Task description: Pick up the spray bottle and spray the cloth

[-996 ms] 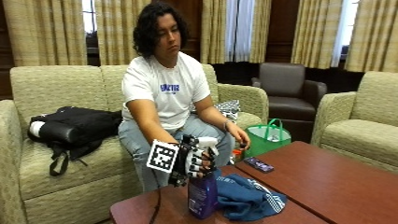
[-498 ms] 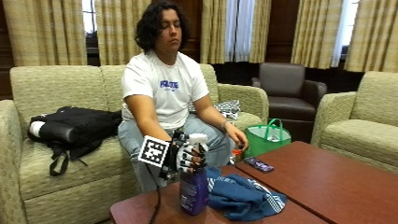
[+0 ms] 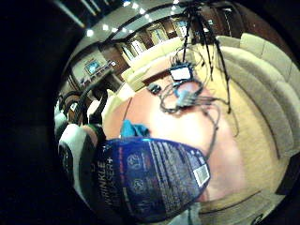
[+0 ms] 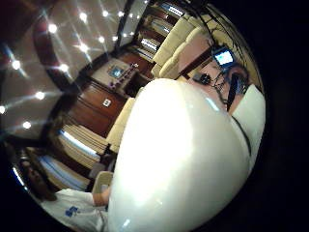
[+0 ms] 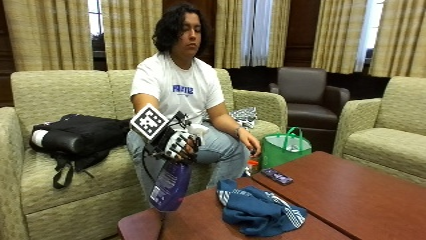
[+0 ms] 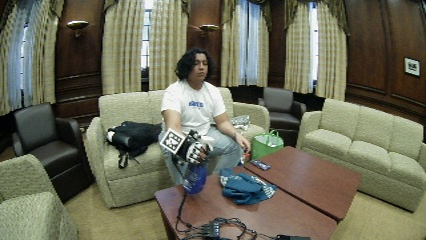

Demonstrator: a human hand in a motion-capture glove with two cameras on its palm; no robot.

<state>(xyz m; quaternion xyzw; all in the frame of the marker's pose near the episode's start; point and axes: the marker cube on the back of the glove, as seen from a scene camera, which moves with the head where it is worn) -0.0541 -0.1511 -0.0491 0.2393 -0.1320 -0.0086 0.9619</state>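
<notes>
Spray bottle now raised, tilted.

wood-panelled walls | curtained windows | beige sofas | dark armchairs

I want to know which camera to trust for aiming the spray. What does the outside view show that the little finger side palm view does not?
Only the outside view shows the gloved right hand gripping the spray bottle near its top, lifted off the table, and the whole blue cloth. Only the palm view shows the bottle's printed label and the tangle of cables farther along the table. Both show the bottle, cloth and table.
</notes>
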